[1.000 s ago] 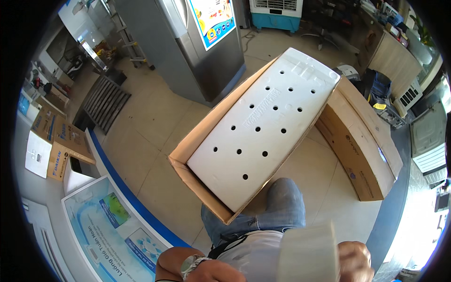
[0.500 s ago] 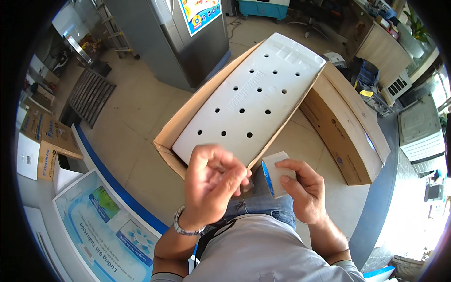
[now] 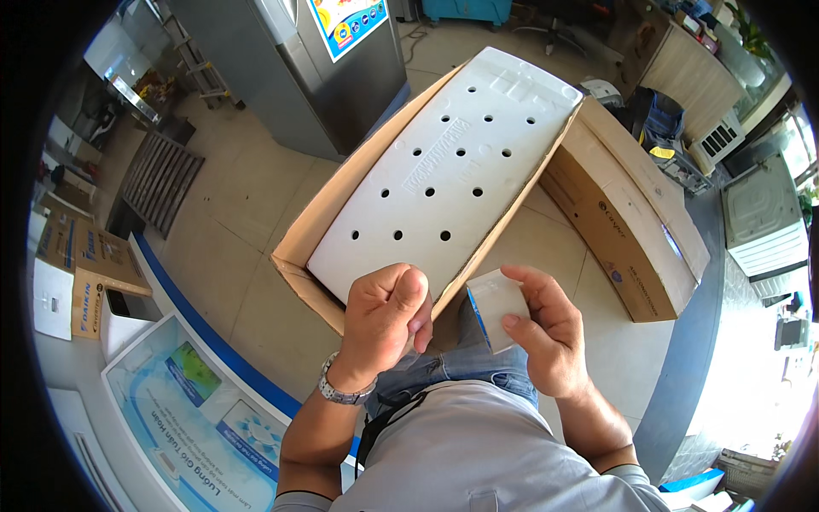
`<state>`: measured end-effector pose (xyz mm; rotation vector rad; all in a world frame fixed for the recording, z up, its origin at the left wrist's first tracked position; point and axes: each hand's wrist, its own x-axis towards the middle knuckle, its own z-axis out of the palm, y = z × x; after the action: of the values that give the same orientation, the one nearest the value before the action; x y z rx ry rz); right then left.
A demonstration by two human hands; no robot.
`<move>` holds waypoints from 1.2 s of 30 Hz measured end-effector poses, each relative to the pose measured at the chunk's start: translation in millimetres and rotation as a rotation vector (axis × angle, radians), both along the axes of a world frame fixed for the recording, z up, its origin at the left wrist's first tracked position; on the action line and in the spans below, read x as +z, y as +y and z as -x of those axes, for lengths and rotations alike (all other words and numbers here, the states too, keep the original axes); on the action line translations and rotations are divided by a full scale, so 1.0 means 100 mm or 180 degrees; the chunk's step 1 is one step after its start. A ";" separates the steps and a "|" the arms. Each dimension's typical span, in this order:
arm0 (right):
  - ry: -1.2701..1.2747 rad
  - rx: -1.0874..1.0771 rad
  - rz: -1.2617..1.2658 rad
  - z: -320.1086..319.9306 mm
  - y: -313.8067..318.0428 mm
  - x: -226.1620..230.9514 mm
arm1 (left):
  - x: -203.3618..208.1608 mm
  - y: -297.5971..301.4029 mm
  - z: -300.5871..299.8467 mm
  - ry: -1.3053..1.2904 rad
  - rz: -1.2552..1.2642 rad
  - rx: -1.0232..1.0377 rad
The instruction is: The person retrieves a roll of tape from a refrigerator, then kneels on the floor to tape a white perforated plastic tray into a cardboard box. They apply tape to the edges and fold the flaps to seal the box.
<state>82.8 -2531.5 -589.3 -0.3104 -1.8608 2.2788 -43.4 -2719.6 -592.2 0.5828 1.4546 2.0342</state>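
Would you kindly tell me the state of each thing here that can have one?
Left hand: fingers curled closed; whether anything is inside is hidden
Right hand: gripping the pale roll
Pale roll: held between thumb and fingers
Carton: open at the top
White foam piece: seated inside the carton
Wristwatch: fastened on the left wrist
Refrigerator: doors look shut

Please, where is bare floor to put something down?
Widest bare floor: between the fridge, slatted rack and open box. A smaller patch lies between that box and the carton at right. Crowded: the open box's near end, with left hand, right hand and white roll.
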 end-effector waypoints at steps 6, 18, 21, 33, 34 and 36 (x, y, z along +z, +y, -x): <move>0.0047 -0.0028 -0.0012 0.00 0.00 0.00 | 0.05 0.09 -0.01 0.1068 0.1184 -0.0017; 0.1050 -0.0419 -0.1939 -0.01 0.00 -0.20 | 0.12 0.29 -0.12 0.2336 0.1125 0.0311; 0.1285 -0.0435 -0.2093 0.00 -0.02 -0.23 | 0.09 0.30 -0.13 0.2330 0.1035 0.0486; 0.1486 -0.0516 -0.2235 -0.02 -0.02 -0.24 | 0.20 0.34 -0.17 0.2826 0.1045 0.0607; 0.1465 -0.0538 -0.2211 -0.02 -0.03 -0.23 | 0.20 0.35 -0.16 0.3107 0.1009 0.0705; 0.1520 -0.0626 -0.2297 -0.01 -0.05 -0.21 | 0.18 0.35 -0.16 0.3487 0.0980 0.0848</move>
<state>83.4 -2536.1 -609.8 0.1438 -2.0919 1.2764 -27.4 -2684.7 -574.5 1.5714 2.4921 1.6148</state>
